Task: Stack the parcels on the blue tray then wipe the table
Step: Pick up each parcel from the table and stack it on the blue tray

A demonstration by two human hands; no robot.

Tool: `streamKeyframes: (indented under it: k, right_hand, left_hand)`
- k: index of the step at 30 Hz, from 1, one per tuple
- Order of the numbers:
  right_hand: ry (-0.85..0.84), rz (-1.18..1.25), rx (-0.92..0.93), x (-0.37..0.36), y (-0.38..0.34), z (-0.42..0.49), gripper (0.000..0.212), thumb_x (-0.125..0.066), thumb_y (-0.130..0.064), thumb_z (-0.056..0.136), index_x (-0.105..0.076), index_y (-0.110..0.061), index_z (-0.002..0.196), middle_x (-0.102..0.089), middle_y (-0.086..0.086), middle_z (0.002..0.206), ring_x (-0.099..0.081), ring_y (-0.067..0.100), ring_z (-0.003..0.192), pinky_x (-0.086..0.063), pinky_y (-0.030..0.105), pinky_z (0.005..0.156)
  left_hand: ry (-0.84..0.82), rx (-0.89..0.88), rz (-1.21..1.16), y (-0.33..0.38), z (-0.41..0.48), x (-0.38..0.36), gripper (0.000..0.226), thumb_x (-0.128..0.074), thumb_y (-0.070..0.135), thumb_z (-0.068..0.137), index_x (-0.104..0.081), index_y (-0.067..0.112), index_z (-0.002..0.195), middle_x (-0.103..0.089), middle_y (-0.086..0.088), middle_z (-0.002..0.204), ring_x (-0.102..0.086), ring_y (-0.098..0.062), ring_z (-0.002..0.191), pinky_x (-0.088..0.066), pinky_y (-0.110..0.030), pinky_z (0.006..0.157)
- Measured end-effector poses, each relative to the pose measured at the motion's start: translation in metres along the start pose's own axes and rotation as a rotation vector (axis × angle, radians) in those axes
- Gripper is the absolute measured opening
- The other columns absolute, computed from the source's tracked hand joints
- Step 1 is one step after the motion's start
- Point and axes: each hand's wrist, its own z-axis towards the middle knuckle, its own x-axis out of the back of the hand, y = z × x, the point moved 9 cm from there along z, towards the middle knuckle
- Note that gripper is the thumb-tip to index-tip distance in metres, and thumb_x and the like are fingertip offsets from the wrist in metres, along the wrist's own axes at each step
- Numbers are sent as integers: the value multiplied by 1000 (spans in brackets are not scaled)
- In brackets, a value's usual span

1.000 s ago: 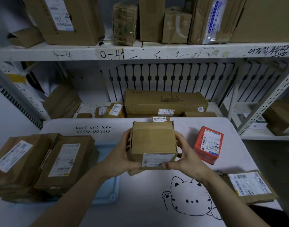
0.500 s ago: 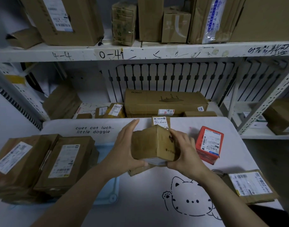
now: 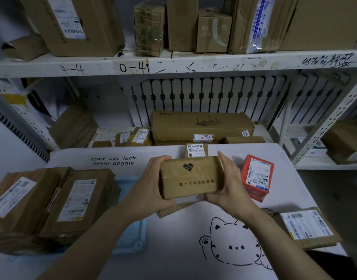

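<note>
As left hand (image 3: 153, 185), right hand (image 3: 229, 187) hold one parcel (image 3: 190, 176), one red box (image 3: 256, 176) beside.

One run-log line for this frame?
stage: stacking | left hand, right hand: hold brown heart-marked cardboard box over white table | blue plastic tray: brown parcels stacked | red box, flat labelled parcel: on table

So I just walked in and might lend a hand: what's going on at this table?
A person holds a brown box between the left hand and right hand, above the table. Several parcels are stacked on the blue tray at the left. A red box and a flat parcel lie on the table, not yet stacked.
</note>
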Motion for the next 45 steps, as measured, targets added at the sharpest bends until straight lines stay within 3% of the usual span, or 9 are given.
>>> streamKeyframes:
  k: [2, 6, 13, 24, 29, 33, 36, 39, 45]
  right_hand:
    - [-32, 165, -118, -2, 10, -4, 98, -88, -14, 72, -24, -38, 142, -45, -23, 127, -47, -7, 115, -42, 8, 93]
    - [-45, 206, -169, -5, 21, -6, 63, -82, -7, 77, -52, -28, 128, -68, -15, 107, -62, -3, 99, -55, 23, 89]
    - [23, 269, -140, 0, 19, -5, 64, -81, -3, 78, -52, -35, 126, -69, -18, 107, -59, -13, 98, -48, 5, 75]
    - [78, 133, 36, 6, -8, -5, 81, -83, -8, 77, -45, -51, 135, -48, -26, 132, -43, 4, 125, -41, 20, 98]
    - [100, 58, 125, 14, -20, -2, 83, -81, -3, 76, -48, -45, 138, -44, -28, 139, -33, 6, 136, -35, 30, 110]
    - [145, 240, -95, 17, -4, -4, 84, -82, -14, 80, -37, -36, 147, -40, -15, 142, -40, 6, 130, -37, 30, 108]
    - [15, 301, -123, 5, -5, -6, 51, -77, -16, 85, -56, -32, 129, -63, -18, 125, -57, 3, 114, -47, 39, 104]
    - [-26, 353, -63, -2, -16, -9, 37, -71, -3, 88, -67, -28, 115, -74, -14, 109, -66, 6, 107, -54, 42, 99]
    - [4, 420, -30, -2, -17, -6, 50, -71, 3, 86, -64, -23, 128, -73, -12, 112, -66, 9, 109, -58, 33, 92]
  left_hand:
    - [23, 3, -12, -6, -3, 4, 97, -82, 37, 61, -22, 35, 138, -28, 24, 131, -36, 8, 122, -44, -15, 93]
    - [35, 14, -7, -12, -4, 4, 97, -84, 29, 65, -21, 33, 138, -27, 20, 128, -34, 11, 120, -40, -10, 88]
    - [58, 17, 95, -15, -6, 7, 97, -72, 53, 58, -20, 34, 137, -26, 22, 126, -30, -3, 123, -36, -22, 98]
    - [34, 101, 422, -24, -5, -3, 114, -60, 71, 52, -14, 29, 147, -32, 5, 131, -35, -13, 120, -38, -31, 98]
    - [31, 202, 274, -47, -8, -5, 111, -79, 53, 49, -22, 31, 142, -37, 8, 134, -36, -13, 123, -46, -43, 96]
    - [-6, 262, 1, -57, -10, -10, 110, -85, 45, 51, -21, 35, 140, -38, 13, 137, -40, -8, 127, -44, -32, 98]
    - [-29, 247, -145, -55, -10, -13, 107, -89, 22, 63, -17, 30, 143, -39, 15, 140, -39, 1, 126, -38, -15, 93]
    - [-10, 221, -162, -51, -10, -13, 102, -85, 10, 69, -16, 30, 141, -40, 17, 136, -40, 8, 121, -42, -20, 101]
    - [95, 229, -152, -53, -10, -4, 101, -81, 46, 52, -25, 39, 136, -34, 10, 138, -36, -7, 132, -40, -40, 109]
